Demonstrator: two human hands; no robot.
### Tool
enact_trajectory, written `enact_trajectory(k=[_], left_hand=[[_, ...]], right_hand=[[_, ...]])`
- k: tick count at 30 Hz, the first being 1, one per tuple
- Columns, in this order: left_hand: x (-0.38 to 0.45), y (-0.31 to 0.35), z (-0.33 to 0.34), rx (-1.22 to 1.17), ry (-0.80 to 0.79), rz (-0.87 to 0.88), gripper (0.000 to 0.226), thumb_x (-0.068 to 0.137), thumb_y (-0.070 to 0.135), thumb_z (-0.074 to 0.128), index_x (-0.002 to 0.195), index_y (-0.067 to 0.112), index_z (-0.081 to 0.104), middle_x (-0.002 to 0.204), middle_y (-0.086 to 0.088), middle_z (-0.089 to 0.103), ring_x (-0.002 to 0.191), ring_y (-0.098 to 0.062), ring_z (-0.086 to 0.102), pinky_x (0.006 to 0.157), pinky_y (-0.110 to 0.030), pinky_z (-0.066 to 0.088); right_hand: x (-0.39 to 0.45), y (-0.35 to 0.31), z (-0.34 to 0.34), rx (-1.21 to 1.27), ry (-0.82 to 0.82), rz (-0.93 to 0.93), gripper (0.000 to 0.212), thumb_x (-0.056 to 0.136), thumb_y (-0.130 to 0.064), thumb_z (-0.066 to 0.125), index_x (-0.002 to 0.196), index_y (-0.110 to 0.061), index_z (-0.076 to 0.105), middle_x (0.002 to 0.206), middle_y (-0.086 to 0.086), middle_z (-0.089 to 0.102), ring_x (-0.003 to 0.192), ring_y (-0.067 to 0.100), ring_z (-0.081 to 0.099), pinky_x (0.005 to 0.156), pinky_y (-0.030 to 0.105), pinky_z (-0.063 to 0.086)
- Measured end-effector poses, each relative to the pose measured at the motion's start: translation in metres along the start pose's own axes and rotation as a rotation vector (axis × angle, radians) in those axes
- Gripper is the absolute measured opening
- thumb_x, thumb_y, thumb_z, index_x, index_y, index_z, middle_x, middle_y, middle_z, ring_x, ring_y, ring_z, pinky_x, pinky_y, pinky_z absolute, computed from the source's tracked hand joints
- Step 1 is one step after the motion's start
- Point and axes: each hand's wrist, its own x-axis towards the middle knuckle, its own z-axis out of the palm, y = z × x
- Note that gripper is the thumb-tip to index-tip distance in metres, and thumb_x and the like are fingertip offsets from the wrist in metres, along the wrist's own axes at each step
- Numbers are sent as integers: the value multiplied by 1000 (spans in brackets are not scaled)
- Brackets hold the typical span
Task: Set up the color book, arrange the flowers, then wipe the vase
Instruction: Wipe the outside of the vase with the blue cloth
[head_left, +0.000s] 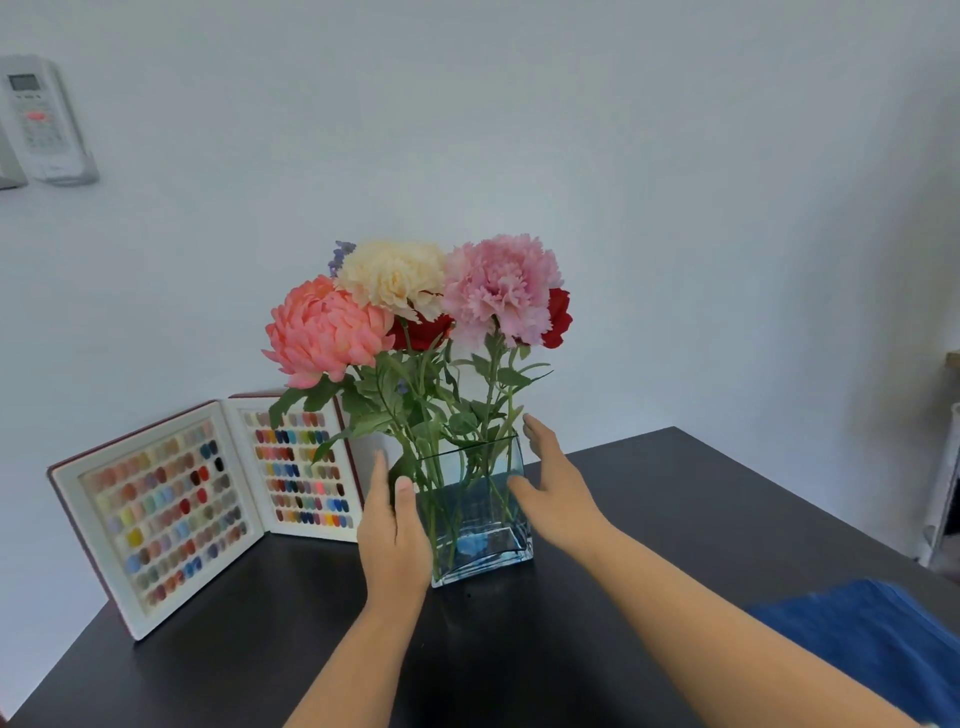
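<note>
A square clear glass vase (478, 525) stands on the black table (519, 649), holding pink, cream, coral and red flowers (410, 301) on green stems. My left hand (392, 525) lies flat against the vase's left side, thumb on its front corner. My right hand (556, 491) is at the vase's right side with fingers spread; whether it touches the glass is unclear. The color book (202, 493) stands open and upright at the back left, showing rows of colored nail swatches. A blue cloth (872, 639) lies at the right front of the table.
The white wall runs right behind the table. A remote control in a holder (44, 122) hangs on the wall at upper left. A white piece of furniture (948, 493) stands past the table's right edge.
</note>
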Motion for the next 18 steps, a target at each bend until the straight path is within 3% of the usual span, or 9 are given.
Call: enact_trajectory(k=[4, 7, 11, 18], left_hand=[[-25, 24, 16, 86, 10, 258, 55, 98, 35, 34, 151, 25, 26, 158, 13, 24, 147, -11, 12, 117, -46, 12], [-44, 44, 41, 49, -91, 346, 53, 94, 32, 40, 147, 23, 35, 156, 13, 28, 147, -14, 16, 117, -46, 14], [-66, 62, 82, -37, -308, 338, 44, 92, 27, 48, 136, 24, 48, 147, 21, 35, 143, -15, 25, 116, -31, 21], [-113, 63, 150, 50, -660, 287, 34, 95, 23, 53, 129, 33, 55, 138, 31, 37, 140, 6, 14, 113, -34, 27]], right_hand=[[-21, 19, -41, -123, 41, -19, 72, 90, -18, 51, 148, -38, 12, 154, -17, 22, 138, 4, 24, 104, 23, 24], [-34, 29, -81, -166, 103, 16, 71, 90, -19, 51, 146, -41, 13, 153, -21, 22, 138, 2, 23, 104, 26, 28], [-55, 38, -132, -214, 184, 59, 69, 90, -23, 51, 144, -46, 16, 148, -30, 22, 133, -5, 24, 100, 25, 32], [-103, 66, -197, -411, 245, 140, 62, 93, -23, 52, 146, -35, 24, 151, -17, 27, 136, 4, 28, 103, 27, 36]])
